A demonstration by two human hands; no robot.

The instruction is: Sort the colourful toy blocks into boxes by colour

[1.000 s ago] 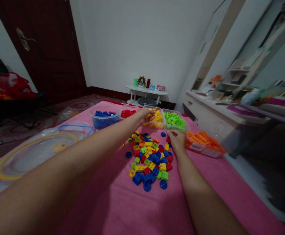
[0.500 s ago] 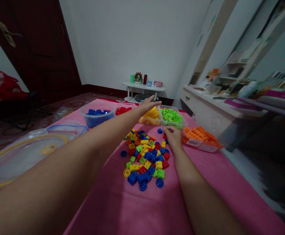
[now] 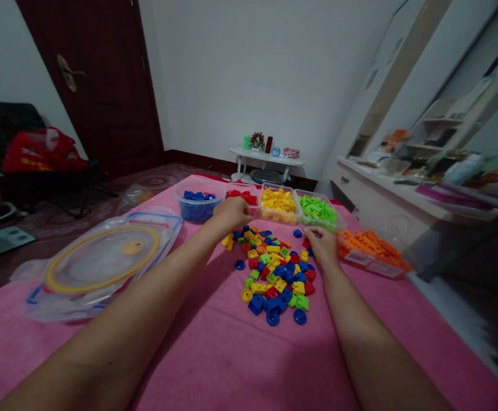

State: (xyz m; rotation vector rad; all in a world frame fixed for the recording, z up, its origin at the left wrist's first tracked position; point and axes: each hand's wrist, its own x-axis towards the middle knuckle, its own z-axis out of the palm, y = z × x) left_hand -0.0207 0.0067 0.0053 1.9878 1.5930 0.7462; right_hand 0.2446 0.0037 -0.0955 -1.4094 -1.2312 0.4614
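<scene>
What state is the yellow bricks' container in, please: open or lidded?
Open: yellow bricks lie heaped and uncovered inside the container.

No text is readable: the print on the red bag (image 3: 45, 151) is too blurred, the pale labels (image 3: 356, 256) on the orange-block box (image 3: 397, 271) too small.
</scene>
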